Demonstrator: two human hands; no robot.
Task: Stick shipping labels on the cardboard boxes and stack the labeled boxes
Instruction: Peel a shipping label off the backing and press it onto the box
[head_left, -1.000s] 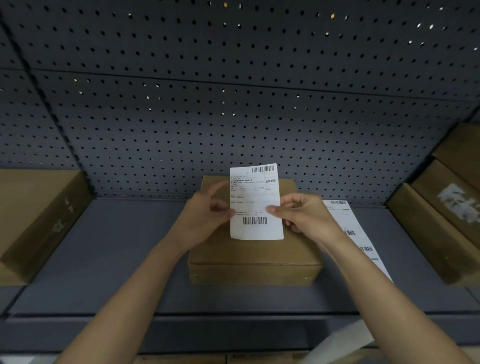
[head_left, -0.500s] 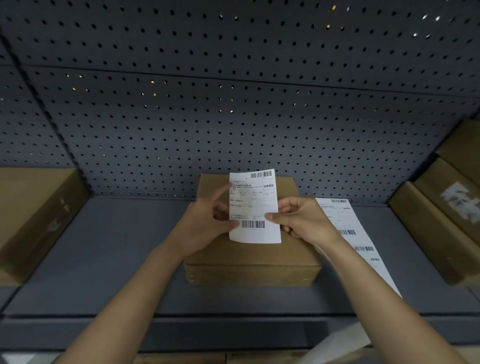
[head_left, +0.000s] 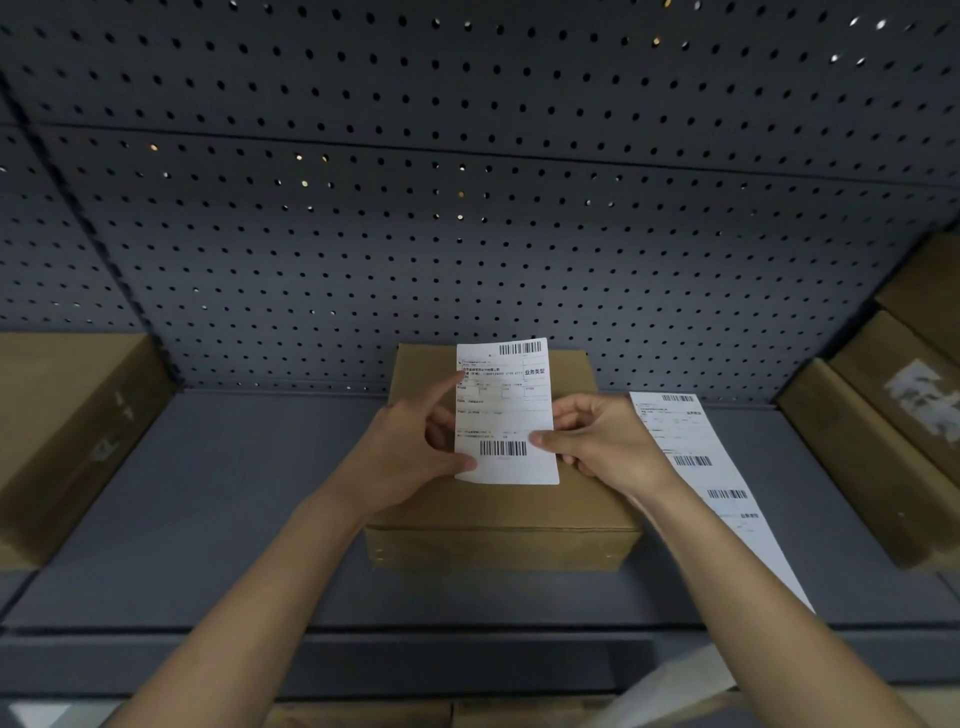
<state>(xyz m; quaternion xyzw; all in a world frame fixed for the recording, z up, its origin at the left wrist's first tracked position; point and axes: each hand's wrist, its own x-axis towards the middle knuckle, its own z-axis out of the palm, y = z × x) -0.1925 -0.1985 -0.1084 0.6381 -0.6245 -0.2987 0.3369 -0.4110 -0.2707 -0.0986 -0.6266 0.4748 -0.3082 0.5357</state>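
Head view: left hand (head_left: 410, 457) and right hand (head_left: 602, 441) pinch a label (head_left: 506, 410) by its side edges, above a cardboard box (head_left: 498, 514) on the shelf (head_left: 208, 519).

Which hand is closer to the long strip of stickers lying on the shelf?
The right hand. It pinches the right edge of the label, just beside the strip of stickers. The left hand holds the left edge of the label, farther from the strip.

A dark perforated back panel (head_left: 467, 234) rises behind a grey shelf (head_left: 234, 493).
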